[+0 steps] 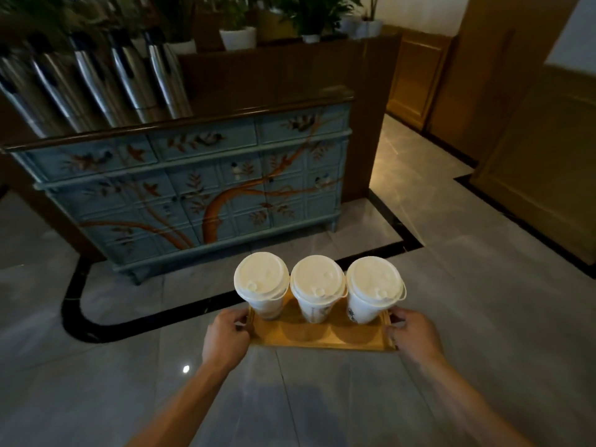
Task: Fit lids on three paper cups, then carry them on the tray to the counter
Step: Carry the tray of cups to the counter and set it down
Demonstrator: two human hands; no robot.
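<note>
Behind three lidded cups (317, 287), both hands (225, 338) grip the tray (319, 338), its far edge hidden.

Painted blue cabinet (200, 185) stands on glossy grey tiled floor (483, 301).

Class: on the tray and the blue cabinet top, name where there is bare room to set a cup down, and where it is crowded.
Bare: the wooden tray strip between the three lidded cups and its near rim, and the painted cabinet top's right end beyond the steel flasks. Crowded: the tray's far side and the cabinet's left.
</note>
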